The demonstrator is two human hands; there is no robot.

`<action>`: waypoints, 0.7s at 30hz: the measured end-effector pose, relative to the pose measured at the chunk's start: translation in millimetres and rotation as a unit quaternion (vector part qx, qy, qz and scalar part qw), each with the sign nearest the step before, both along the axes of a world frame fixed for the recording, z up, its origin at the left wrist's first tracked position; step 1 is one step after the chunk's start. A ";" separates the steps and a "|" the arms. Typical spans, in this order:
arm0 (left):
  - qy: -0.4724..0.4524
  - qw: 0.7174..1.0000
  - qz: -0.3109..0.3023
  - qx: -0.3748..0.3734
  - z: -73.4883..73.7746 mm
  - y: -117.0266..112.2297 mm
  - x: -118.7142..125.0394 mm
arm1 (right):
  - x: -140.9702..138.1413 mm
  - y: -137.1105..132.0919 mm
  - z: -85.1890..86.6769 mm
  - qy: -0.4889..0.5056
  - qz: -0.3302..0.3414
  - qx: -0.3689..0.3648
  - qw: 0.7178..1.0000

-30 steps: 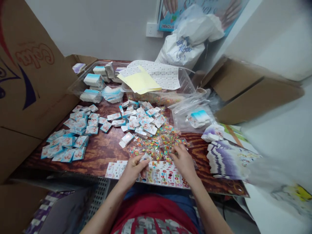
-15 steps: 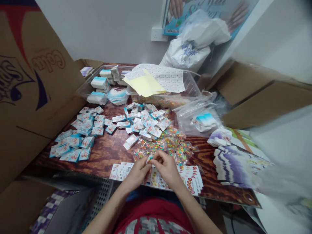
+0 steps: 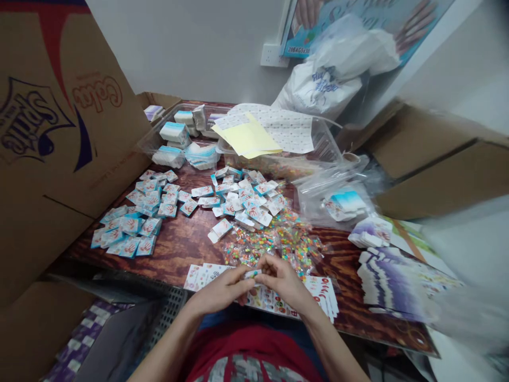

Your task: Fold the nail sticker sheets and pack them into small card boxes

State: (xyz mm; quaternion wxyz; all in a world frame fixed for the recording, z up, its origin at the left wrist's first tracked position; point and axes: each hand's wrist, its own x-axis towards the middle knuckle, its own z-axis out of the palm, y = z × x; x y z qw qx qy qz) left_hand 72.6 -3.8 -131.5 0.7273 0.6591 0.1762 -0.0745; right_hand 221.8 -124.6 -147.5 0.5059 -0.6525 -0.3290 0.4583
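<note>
My left hand [image 3: 222, 286] and my right hand [image 3: 283, 279] meet low in the middle of the view. Their fingertips pinch a small blue-and-white card [image 3: 253, 274] between them. Both hands rest just above printed sticker sheets [image 3: 278, 302], which lie along the table's near edge. Directly beyond my fingers is a heap of small bags of colourful beads [image 3: 278, 244]. Farther off, several white and blue cards printed with a red hand [image 3: 238, 204] lie scattered over the wooden table [image 3: 186, 252].
A transparent tray [image 3: 178, 132] holds blue-and-white packs, and another holds beads under paper sheets [image 3: 274, 130]. A plastic bag [image 3: 338, 204] sits at right, beside purple-and-white card stacks [image 3: 392, 284]. Cardboard flaps [image 3: 59, 132] rise at left.
My hands have come together from slightly apart, now pinching the small card between them. The whole scene has shifted right and slightly down in view as my head turned.
</note>
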 end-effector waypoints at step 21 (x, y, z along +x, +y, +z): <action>0.062 0.810 0.185 0.553 -6.9 69.2 43.1 | 6.7 -6.1 2.8 0.109 -0.068 0.006 0.992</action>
